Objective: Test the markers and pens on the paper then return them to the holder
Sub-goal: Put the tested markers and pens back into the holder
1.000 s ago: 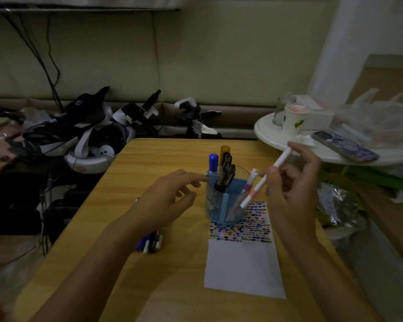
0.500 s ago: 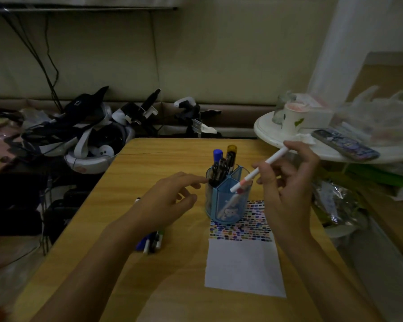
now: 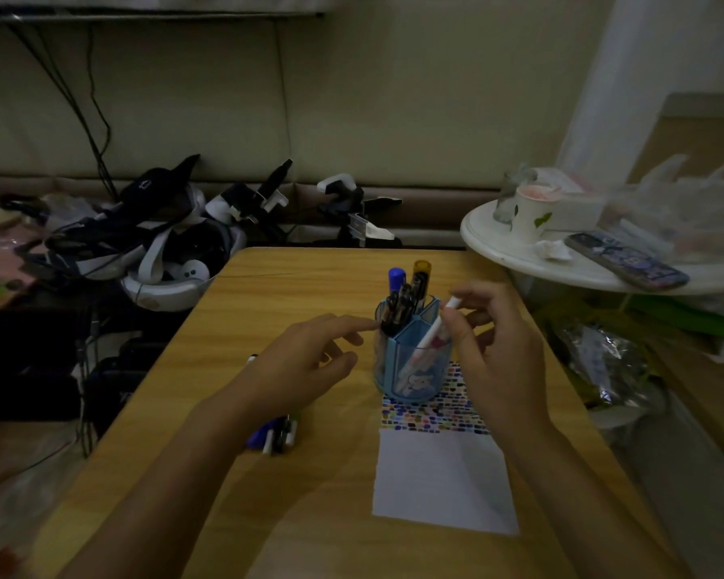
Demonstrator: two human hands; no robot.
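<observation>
Head view: a slim white plastic marker [image 3: 433, 330] is pinched near its upper end by the right hand [image 3: 498, 348], its lower part already inside the front compartment of the translucent blue plastic holder [image 3: 412, 361], which stands on the wooden desk [image 3: 268, 286] at the far edge of the white paper sheet [image 3: 439, 478] covered with colour swatches. The left hand [image 3: 306, 361] is held with fingers relaxed, index tip touching the holder's rim. The marker is judged light, stiff and smooth; a grip on the barrel is advised. No legible writing is seen.
</observation>
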